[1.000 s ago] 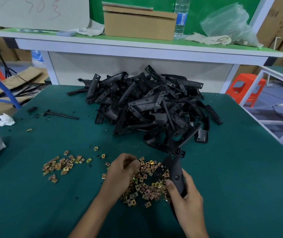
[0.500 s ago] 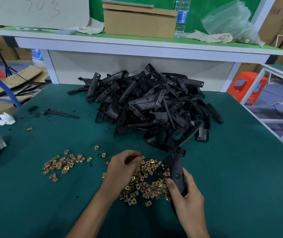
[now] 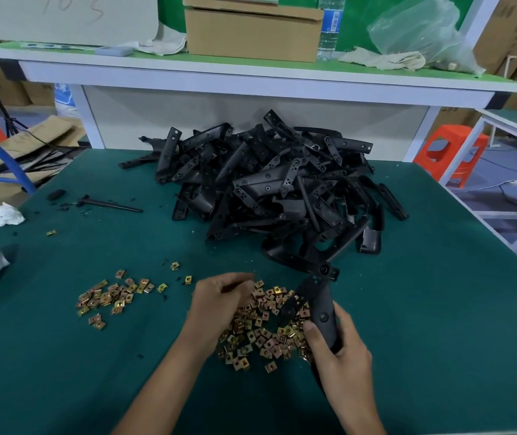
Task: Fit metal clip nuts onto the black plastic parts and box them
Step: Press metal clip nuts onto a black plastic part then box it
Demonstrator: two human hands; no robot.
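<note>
Green mat [image 3: 439,324] — right grip [image 3: 343,350] clamps black part [image 3: 317,301]; left grip [image 3: 216,306], curled over nuts [image 3: 263,335], unclear.

A water bottle [image 3: 329,29] and a crumpled clear plastic bag [image 3: 420,32] are sitting on the far shelf [image 3: 251,73]; an orange stool [image 3: 448,152] is standing at the far right.

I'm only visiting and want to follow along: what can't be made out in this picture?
1. Head view: whether the left hand pinches one of the clip nuts; its curled fingers hide it.
2. Head view: the black plastic part's lower end; the right hand covers it.
3. Head view: the cardboard box's contents; its lid and the top edge hide them.
</note>
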